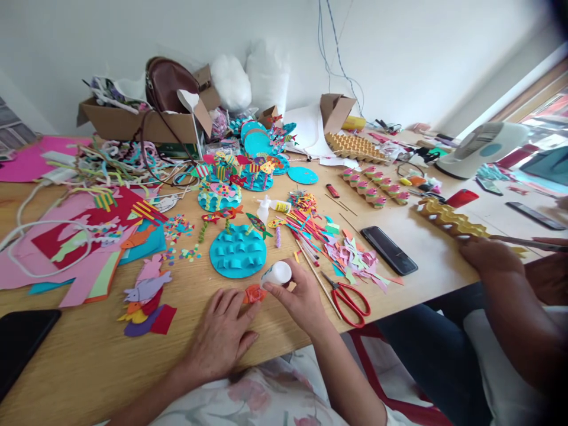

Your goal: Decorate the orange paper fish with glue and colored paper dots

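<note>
My right hand point(304, 299) is wrapped round a white glue bottle point(280, 273), tipped with its nozzle end down over an orange paper piece point(254, 294). My left hand point(226, 331) lies palm down on the table, fingers stretched out, its fingertips touching or right beside that orange piece. The nozzle tip is hidden. Just beyond stands a blue paper disc point(238, 251) with curled paper strips and small paper fish on stalks. To the left lies a pile of cut paper fish point(148, 290) in pink, lilac, red and yellow.
Red-handled scissors point(350, 305), a phone point(389, 250) and paper scraps point(355, 257) lie to the right. Finished-looking blue discs with fish point(219, 192) stand behind. At right, a co-worker's hand point(486, 257) holds a brush near a yellow egg-carton strip point(452, 219).
</note>
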A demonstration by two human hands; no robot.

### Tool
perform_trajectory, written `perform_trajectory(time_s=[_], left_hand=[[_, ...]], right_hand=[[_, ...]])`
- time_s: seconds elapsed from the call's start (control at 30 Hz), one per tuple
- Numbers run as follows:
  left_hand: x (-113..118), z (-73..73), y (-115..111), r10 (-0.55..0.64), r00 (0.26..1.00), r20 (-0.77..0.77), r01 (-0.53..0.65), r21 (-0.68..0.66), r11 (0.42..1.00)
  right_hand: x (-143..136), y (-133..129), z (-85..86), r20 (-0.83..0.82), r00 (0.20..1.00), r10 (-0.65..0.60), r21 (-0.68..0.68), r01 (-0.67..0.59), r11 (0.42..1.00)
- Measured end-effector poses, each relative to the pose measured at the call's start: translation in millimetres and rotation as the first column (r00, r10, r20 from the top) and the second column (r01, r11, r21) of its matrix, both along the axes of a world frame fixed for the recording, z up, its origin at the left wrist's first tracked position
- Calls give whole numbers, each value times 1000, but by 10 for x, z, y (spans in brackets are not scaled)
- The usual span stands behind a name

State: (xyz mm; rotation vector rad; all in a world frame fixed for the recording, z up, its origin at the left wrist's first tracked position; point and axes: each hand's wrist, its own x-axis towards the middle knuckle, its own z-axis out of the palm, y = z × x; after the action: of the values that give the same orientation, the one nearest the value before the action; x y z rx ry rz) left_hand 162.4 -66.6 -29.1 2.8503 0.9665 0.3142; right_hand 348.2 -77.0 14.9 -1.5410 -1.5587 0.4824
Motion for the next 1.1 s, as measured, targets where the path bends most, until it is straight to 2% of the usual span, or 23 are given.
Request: perform_trajectory(time_s=[0.17,0.43,1.1], left_hand=[[-2,-3,9,-7,1000,3,7,-14,1000],[-4,-14,12,-4,1000,9,4,-14,1000],[-9,-31,8,-5,1000,9,5,-44,999]], right_hand=[[-48,47,1,12,999,34,10,-34,999],[-51,41,6,29,999,20,8,-20,1000],[-133,92,-24,-11,998,69,-11,-69,998]])
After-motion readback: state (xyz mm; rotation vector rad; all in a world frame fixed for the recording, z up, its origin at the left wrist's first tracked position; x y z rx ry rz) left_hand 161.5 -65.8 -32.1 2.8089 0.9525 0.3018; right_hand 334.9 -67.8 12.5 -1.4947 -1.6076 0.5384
